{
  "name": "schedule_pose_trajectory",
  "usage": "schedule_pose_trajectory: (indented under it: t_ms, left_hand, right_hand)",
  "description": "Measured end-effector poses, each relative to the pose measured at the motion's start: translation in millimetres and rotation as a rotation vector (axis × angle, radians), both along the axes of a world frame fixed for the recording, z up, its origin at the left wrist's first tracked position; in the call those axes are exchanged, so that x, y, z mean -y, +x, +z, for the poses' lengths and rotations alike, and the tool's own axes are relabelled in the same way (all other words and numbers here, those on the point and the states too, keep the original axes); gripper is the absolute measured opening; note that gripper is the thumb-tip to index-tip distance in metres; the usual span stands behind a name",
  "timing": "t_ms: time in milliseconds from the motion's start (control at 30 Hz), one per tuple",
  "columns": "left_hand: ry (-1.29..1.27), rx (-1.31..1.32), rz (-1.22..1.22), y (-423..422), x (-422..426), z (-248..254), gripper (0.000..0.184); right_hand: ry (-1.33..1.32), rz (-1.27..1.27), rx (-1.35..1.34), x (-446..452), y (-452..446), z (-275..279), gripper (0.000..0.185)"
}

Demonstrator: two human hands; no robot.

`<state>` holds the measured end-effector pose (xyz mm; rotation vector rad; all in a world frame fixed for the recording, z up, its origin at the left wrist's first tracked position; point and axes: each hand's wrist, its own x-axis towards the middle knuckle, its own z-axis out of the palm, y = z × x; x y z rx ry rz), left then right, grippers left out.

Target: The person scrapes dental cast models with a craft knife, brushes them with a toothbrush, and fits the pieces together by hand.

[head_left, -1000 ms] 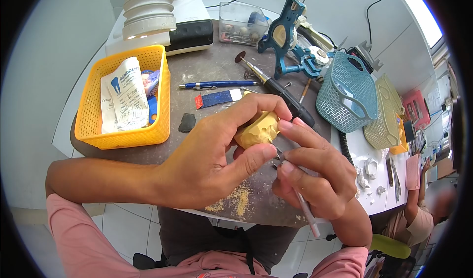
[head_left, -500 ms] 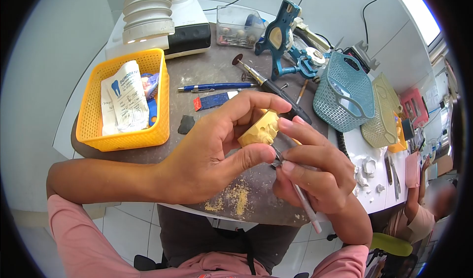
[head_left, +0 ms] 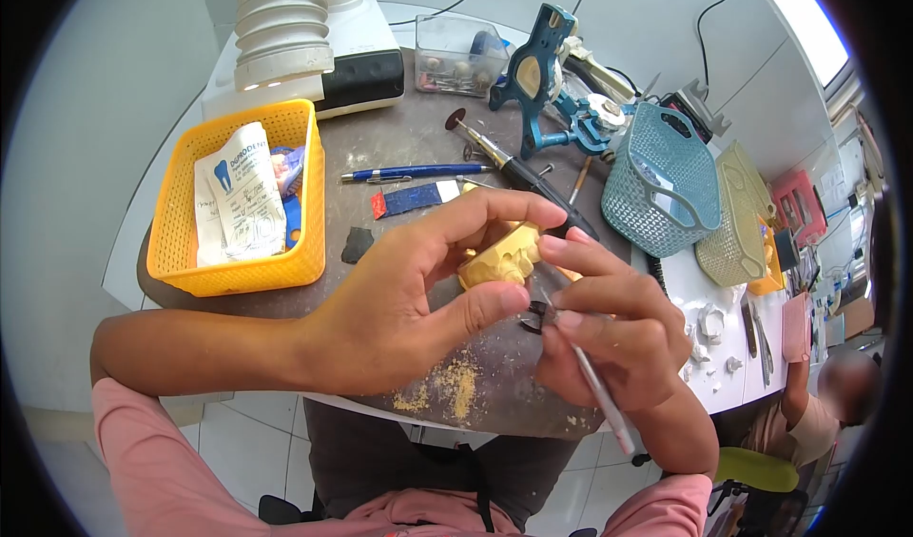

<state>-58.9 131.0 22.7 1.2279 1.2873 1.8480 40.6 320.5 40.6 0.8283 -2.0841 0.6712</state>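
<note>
Brown-grey tabletop (head_left: pixel 376 128), yellow crumbs (head_left: pixel 458 390) near its front edge, handpiece (head_left: pixel 528 177) lying beyond the hands. Yellow dental cast (head_left: pixel 504 259) held above the surface: the left hand (head_left: pixel 390 299) is curled round it, fingers over the top, thumb along the lower side. Slim tool (head_left: pixel 604 406) pinched between thumb and fingers of the right hand (head_left: pixel 623 332). Change over the last half second: right hand and tool eased slightly away from the left thumb; left grip much the same. Reading: probably between strokes, cast still being worked. Tip contact: cannot tell.
</note>
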Motion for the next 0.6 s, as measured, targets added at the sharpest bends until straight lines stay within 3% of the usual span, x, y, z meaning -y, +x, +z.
schedule_pose_trajectory:
  t_ms: [133, 600]
  left_hand:
    - [-0.021, -0.053, 0.025, -3.0, 1.1, 1.1, 0.058]
    - [0.015, 0.015, -0.058, -0.6, 0.5, 2.5, 0.065]
  right_hand:
    - [-0.138, 0.049, 0.073, -1.3, 0.0, 1.4, 0.026]
    - [-0.086, 0.004, 0.08, -1.8, 3.4, 9.5, 0.025]
